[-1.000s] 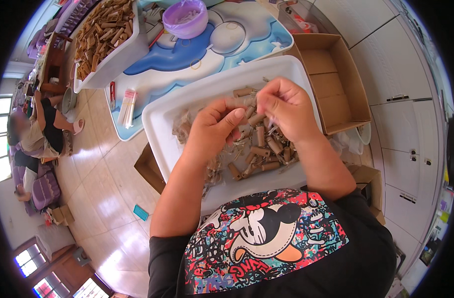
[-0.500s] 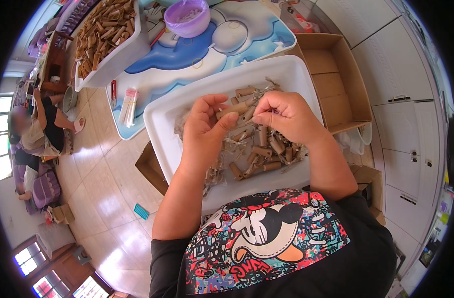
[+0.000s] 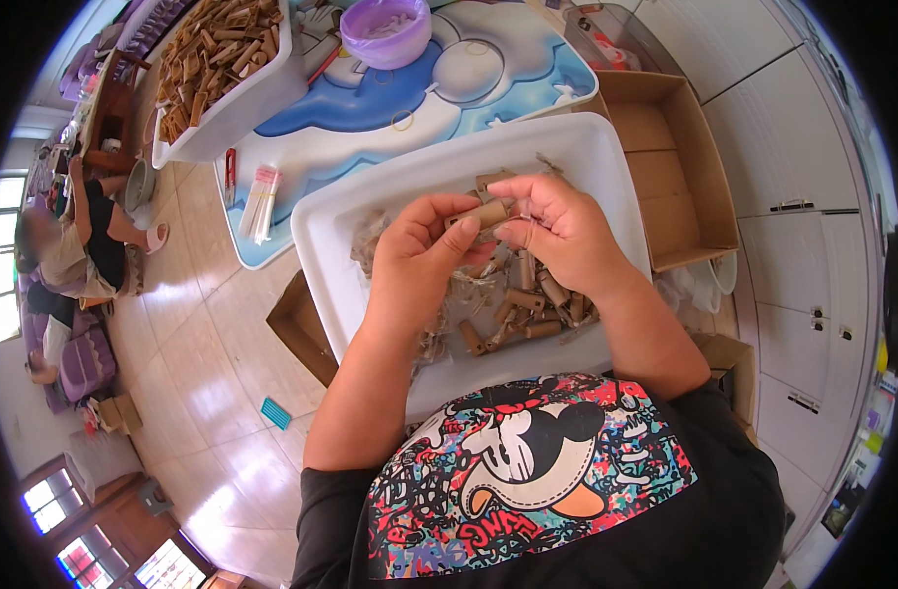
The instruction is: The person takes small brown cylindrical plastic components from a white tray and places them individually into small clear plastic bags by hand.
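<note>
The largest thing is the blue-and-white table (image 3: 355,106), across the upper middle of the frame. Below it, at the centre, is the white tray (image 3: 598,157). At the upper left, the white bin (image 3: 243,110) is heaped with brown pieces (image 3: 213,59). In the tray lie many loose tubes (image 3: 525,298); which are done, I cannot tell. My left hand (image 3: 417,243), over the tray, grips one brown tube (image 3: 489,212) with thumb and fingers. My right hand (image 3: 564,234) has its fingers bent at this tube's right end; whether they pinch it, I cannot tell. This small piece, I judge, is not finished.
</note>
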Tool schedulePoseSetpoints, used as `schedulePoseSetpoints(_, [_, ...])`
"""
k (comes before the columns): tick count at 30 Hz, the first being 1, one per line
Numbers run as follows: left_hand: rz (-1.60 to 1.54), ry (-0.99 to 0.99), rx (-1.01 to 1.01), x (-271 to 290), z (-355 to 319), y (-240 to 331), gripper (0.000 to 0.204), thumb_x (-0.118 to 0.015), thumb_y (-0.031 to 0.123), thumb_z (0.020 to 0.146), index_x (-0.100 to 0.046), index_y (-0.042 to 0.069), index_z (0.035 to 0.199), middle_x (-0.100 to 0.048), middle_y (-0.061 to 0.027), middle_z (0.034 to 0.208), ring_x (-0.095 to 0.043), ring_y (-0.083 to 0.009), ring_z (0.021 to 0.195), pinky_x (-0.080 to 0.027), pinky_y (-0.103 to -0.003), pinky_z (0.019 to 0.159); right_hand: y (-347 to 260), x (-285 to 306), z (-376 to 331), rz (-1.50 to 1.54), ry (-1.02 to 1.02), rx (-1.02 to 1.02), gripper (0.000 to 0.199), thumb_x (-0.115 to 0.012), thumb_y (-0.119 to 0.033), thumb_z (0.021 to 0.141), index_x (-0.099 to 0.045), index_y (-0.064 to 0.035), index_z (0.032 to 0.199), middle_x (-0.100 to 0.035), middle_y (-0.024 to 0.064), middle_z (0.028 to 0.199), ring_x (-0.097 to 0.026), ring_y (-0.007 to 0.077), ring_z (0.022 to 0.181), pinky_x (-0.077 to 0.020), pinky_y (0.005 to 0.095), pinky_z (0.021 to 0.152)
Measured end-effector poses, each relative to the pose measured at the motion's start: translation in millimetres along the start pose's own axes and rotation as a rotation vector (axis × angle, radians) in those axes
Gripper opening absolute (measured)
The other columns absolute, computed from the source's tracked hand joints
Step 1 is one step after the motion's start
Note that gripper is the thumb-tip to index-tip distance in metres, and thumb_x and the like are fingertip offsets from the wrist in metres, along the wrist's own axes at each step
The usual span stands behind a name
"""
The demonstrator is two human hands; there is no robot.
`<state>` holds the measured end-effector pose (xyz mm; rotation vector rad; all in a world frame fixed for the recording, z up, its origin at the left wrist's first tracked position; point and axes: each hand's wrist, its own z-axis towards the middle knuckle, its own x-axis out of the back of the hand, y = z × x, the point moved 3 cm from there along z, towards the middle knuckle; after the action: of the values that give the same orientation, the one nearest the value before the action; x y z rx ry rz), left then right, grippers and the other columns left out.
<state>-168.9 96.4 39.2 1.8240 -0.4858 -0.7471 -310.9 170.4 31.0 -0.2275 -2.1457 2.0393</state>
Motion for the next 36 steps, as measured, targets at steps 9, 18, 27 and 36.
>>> schedulePoseSetpoints(9, [0.425, 0.375, -0.245, 69, 9, 19, 0.027, -0.054, 0.018, 0.089, -0.053, 0.001, 0.110, -0.057, -0.0055, 0.103, -0.057, -0.0101, 0.082, -0.047, -0.022, 0.068, 5, 1, 2, 0.127, 0.008, -0.097, 0.023, -0.059, -0.002, 0.081, -0.054, -0.0002, 0.103, -0.058, 0.0022, 0.081, -0.052, 0.0063, 0.069, -0.0434, 0.0201, 0.061])
schedulePoseSetpoints(18, [1.293, 1.182, 0.064, 235, -4, 15, 0.048, -0.068, 0.041, 0.071, -0.058, 0.002, 0.097, -0.057, -0.0128, 0.097, -0.056, -0.0249, 0.087, -0.045, -0.036, 0.076, 0, -4, 4, 0.191, 0.049, -0.069, 0.023, -0.058, -0.001, 0.082, -0.054, 0.0001, 0.104, -0.055, 0.0018, 0.083, -0.050, 0.0063, 0.067, -0.0430, 0.0192, 0.062])
schedulePoseSetpoints(27, [1.357, 1.021, -0.008, 240, -14, 7, 0.022, -0.053, 0.023, 0.083, -0.061, 0.007, 0.095, -0.064, -0.0095, 0.090, -0.061, -0.0262, 0.088, -0.046, -0.037, 0.075, 6, -6, 5, 0.212, 0.025, -0.026, 0.023, -0.058, -0.002, 0.082, -0.054, -0.0003, 0.105, -0.057, 0.0018, 0.084, -0.051, 0.0057, 0.068, -0.0428, 0.0189, 0.062])
schedulePoseSetpoints(36, [1.147, 0.972, -0.008, 211, -35, 35, 0.018, -0.052, 0.015, 0.085, -0.061, 0.004, 0.094, -0.064, -0.0113, 0.080, -0.064, -0.0195, 0.068, -0.047, -0.032, 0.065, 2, -9, 0, 0.010, 0.109, 0.093, 0.022, -0.059, -0.001, 0.082, -0.055, 0.0001, 0.103, -0.058, 0.0010, 0.078, -0.052, 0.0055, 0.068, -0.0429, 0.0195, 0.062])
